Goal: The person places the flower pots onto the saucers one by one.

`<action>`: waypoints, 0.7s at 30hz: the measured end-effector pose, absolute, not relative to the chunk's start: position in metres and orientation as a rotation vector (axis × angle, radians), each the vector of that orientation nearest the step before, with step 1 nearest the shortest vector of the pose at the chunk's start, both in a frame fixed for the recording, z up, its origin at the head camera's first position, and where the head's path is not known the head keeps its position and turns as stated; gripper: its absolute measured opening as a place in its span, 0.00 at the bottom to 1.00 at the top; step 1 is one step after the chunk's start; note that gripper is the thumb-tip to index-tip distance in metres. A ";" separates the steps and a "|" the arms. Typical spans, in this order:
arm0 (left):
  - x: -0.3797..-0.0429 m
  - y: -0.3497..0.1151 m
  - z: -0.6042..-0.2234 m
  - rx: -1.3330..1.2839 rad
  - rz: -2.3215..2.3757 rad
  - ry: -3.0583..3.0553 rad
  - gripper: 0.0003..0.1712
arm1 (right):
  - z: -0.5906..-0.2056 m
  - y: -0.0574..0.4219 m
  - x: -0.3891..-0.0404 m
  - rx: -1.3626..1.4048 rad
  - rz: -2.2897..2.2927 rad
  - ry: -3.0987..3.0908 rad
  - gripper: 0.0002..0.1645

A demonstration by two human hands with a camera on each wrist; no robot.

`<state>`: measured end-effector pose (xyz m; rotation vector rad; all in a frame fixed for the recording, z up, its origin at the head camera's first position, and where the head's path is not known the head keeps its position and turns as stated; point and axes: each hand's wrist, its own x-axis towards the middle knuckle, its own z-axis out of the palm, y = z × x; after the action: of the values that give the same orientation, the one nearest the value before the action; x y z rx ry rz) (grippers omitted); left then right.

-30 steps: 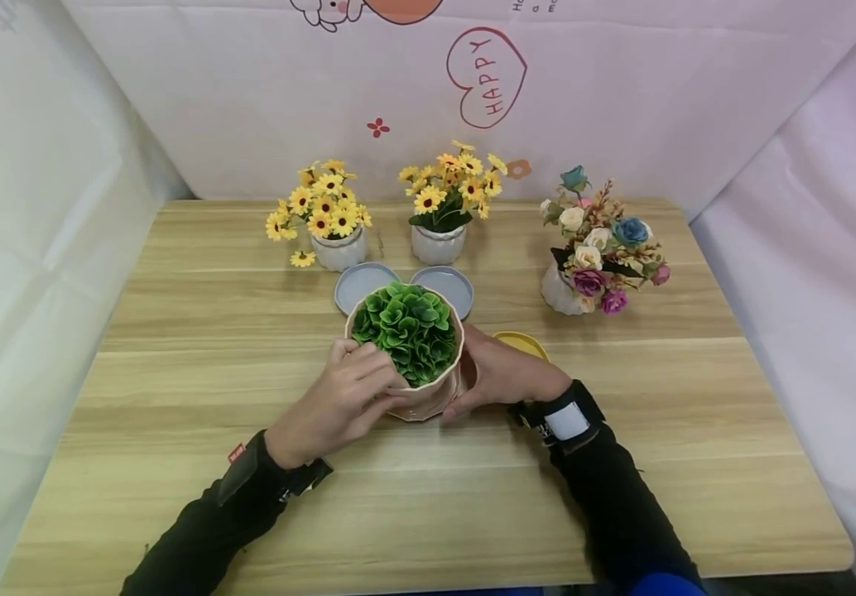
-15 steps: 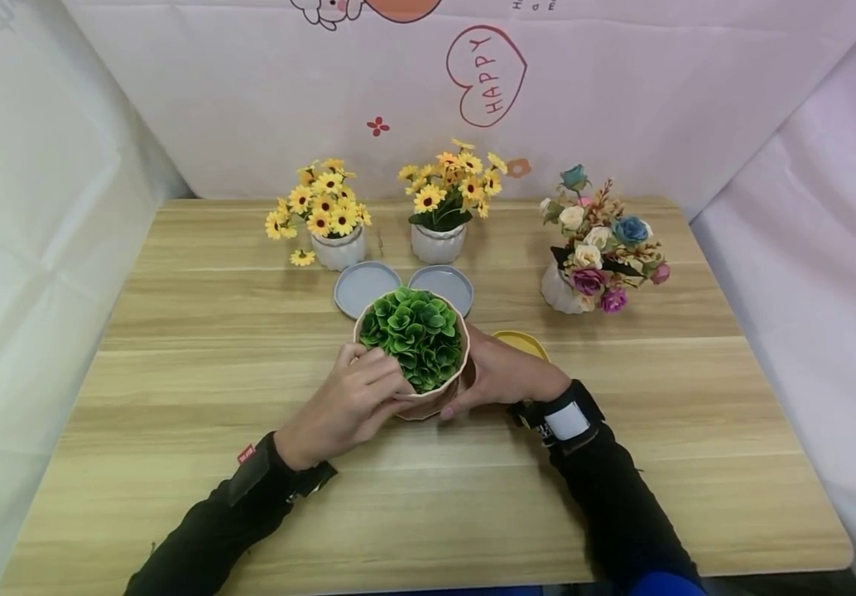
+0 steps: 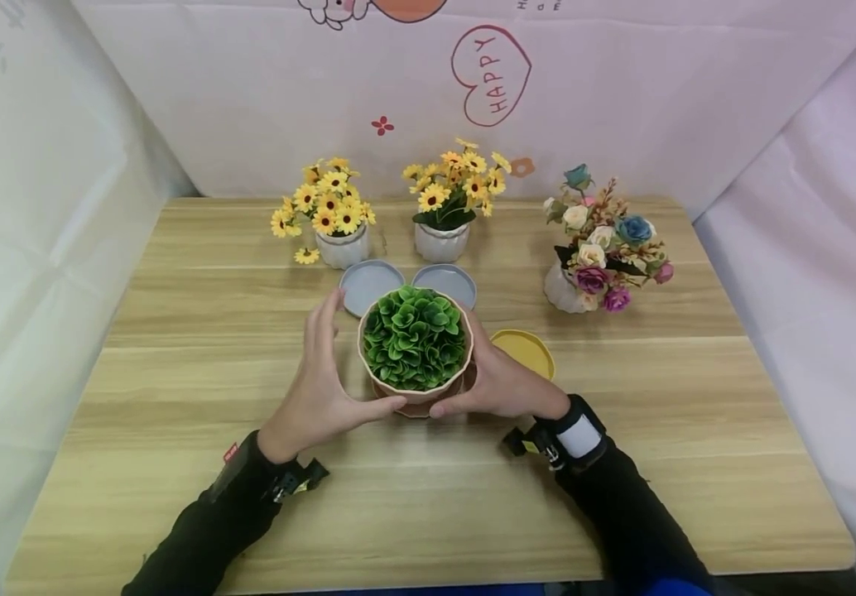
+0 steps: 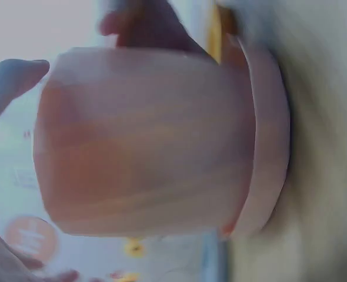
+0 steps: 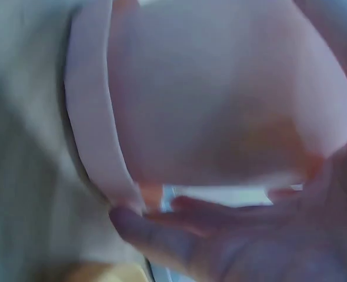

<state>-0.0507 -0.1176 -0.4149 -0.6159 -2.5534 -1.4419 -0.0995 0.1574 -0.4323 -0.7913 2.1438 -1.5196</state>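
Observation:
A pink flowerpot [image 4: 144, 147] with a bushy green artificial plant [image 3: 415, 338] stands upright on a matching pink saucer [image 4: 269, 141], at the middle of the table. My right hand [image 3: 510, 381] grips the pot from the right, its thumb toward the front and its fingers around the far side. In the right wrist view one fingertip reaches the saucer's rim. At the pot's left, my left hand [image 3: 316, 389] is spread wide. Its fingers stand apart from the wall, while its thumb tip lies right by the front rim.
Two grey-blue saucers [image 3: 371, 285] lie just behind the pot, and a yellow saucer [image 3: 525, 352] is at its right. Farther back are two white pots of yellow daisies [image 3: 342, 247] and, at right, a white pot of mixed roses [image 3: 565, 290]. A white cloth [image 3: 249, 99] hangs behind the table.
My left hand has let go of the pot's front-left rim and spread its fingers out to the left. The pot has shifted slightly right; my right hand has stayed beside it.

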 end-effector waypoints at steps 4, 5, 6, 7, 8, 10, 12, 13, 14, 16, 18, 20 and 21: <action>-0.050 -0.120 -0.421 -0.428 -1.884 -2.635 0.84 | -0.433 0.150 -0.089 -0.720 -1.623 2.145 0.87; -0.050 -0.120 -0.424 -0.411 -1.961 -2.638 0.83 | -0.433 0.148 -0.087 -0.703 -1.648 2.147 0.87; -0.050 -0.118 -0.426 -0.412 -2.025 -2.630 0.82 | -0.434 0.145 -0.085 -0.688 -1.667 2.153 0.86; -0.051 -0.116 -0.429 -0.429 -2.055 -2.627 0.82 | -0.434 0.143 -0.083 -0.675 -1.686 2.158 0.85; -0.051 -0.114 -0.431 -0.450 -2.056 -2.627 0.81 | -0.435 0.142 -0.082 -0.660 -1.706 2.155 0.85; -0.051 -0.109 -0.434 -0.480 -2.040 -2.614 0.80 | -0.436 0.138 -0.080 -0.631 -1.738 2.153 0.84; -0.050 -0.105 -0.435 -0.487 -1.994 -2.608 0.79 | -0.437 0.135 -0.079 -0.616 -1.764 2.144 0.83; -0.049 -0.105 -0.435 -0.476 -1.966 -2.614 0.78 | -0.437 0.133 -0.078 -0.610 -1.769 2.145 0.83; -0.049 -0.104 -0.435 -0.461 -1.948 -2.616 0.78 | -0.437 0.132 -0.078 -0.604 -1.772 2.146 0.83; -0.050 -0.104 -0.435 -0.426 -1.940 -2.624 0.78 | -0.437 0.130 -0.079 -0.606 -1.767 2.159 0.82; -0.052 -0.104 -0.435 -0.415 -1.952 -2.617 0.79 | -0.436 0.128 -0.081 -0.608 -1.765 2.165 0.82; -0.055 -0.104 -0.435 -0.408 -1.957 -2.613 0.79 | -0.436 0.127 -0.083 -0.615 -1.766 2.165 0.81; -0.056 -0.104 -0.435 -0.408 -1.960 -2.609 0.79 | -0.436 0.127 -0.084 -0.617 -1.771 2.161 0.81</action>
<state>-0.0562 -0.1044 -0.4353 -0.4080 -2.6094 -1.9600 -0.0840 0.1269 -0.4363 -0.6169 2.1606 -1.7706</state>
